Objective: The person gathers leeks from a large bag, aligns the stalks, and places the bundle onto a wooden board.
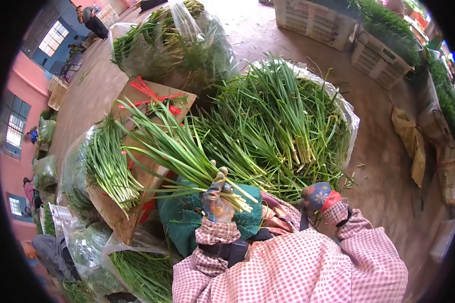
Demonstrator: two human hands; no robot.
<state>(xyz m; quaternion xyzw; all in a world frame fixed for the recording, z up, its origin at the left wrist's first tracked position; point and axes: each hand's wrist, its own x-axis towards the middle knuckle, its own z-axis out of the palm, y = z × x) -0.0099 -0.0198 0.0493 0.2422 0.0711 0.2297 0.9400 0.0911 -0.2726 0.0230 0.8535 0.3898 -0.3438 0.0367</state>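
My left hand [218, 201], in a patterned glove, is closed round the pale stem ends of a bunch of garlic chives [179, 151]. The green leaves fan out up and to the left. Below it is a teal cloth [179, 214] over my lap. My right hand [317, 197], also gloved, is at the near right edge of a big heap of garlic chives [283, 111] on plastic sheeting. Its fingers curl under, and what they hold, if anything, is hidden. A neat bunch [114, 166] lies on a wooden board [103, 207] to the left.
Red ties [149, 91] lie at the board's far end. Behind it stands a large plastic bag of greens [174, 50]. More bagged greens [141, 272] are at lower left. Plastic crates [313, 22] line the right side. Other people, one standing [92, 21], are at the left.
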